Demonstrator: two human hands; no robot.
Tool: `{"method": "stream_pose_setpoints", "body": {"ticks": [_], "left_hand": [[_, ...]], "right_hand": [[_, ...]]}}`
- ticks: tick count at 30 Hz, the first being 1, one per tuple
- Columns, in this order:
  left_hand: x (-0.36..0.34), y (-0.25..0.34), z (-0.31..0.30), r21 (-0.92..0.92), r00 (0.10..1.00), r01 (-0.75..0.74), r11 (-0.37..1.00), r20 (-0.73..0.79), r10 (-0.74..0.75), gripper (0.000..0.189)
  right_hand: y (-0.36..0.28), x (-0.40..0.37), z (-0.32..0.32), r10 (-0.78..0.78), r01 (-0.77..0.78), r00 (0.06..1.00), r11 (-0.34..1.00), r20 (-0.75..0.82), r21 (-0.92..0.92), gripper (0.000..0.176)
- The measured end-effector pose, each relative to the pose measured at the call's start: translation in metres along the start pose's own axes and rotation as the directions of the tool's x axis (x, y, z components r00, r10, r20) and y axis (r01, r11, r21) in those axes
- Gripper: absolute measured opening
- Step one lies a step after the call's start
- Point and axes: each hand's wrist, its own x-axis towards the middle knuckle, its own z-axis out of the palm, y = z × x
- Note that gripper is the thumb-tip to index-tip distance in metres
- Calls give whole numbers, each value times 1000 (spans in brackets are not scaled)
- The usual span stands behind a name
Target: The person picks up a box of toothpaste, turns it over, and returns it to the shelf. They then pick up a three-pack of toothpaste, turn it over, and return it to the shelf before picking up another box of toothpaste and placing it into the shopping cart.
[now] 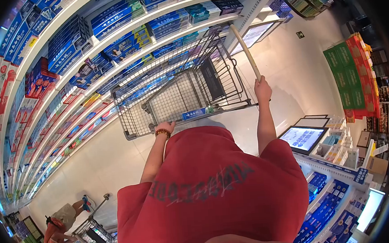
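A grey wire shopping cart [139, 136] stands in front of me, turned sideways. My right hand [262, 90] is closed around the end of its pale handle bar [247, 54]. On the near rim of the basket lies my left hand [165, 127], its fingers curled over the wire, a beaded bracelet [163, 132] at the wrist. A long blue box [194, 114] with white lettering lies in the cart by the near side, between my two hands. A dark panel [212, 78] is fixed inside the handle end.
Long shelves [103, 46] of boxed goods curve along the left and front, close to the cart. At lower left, a person [58, 232] stands by another cart [92, 239]. A screen [304, 137] tops a display on the right, near stacked green boxes [345, 77].
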Motion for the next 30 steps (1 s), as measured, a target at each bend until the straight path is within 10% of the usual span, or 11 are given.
{"method": "stream_pose_setpoints", "body": {"ticks": [30], "left_hand": [[32, 241, 30, -65, 970, -107, 992, 212, 118, 86]], "right_hand": [[179, 175, 1, 59, -59, 998, 998, 7, -11, 37]]}}
